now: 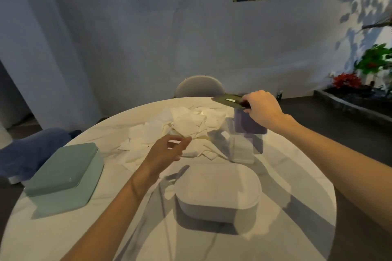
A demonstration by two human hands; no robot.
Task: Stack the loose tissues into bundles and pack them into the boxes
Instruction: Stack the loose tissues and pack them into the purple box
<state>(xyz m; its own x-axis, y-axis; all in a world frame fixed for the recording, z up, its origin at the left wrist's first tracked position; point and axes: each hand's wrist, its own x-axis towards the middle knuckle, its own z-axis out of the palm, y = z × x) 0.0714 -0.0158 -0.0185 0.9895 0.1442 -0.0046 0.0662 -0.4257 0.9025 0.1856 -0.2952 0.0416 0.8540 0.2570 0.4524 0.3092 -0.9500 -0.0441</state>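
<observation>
R hand [262,108] pinching dark lid [228,99], lifted off purple box [248,123] to open it for packing, I reckon. L hand [167,150] fingers loose, grasping nothing, over tissue pile [186,125] mid-table [297,176]. Green box [63,171], white box [218,188] closed.

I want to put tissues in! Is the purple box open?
Open. The right hand holds its dark lid lifted above the purple box. Its inside cannot be seen.

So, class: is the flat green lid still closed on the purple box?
No: the right hand holds the flat green lid lifted above the purple box.
</observation>
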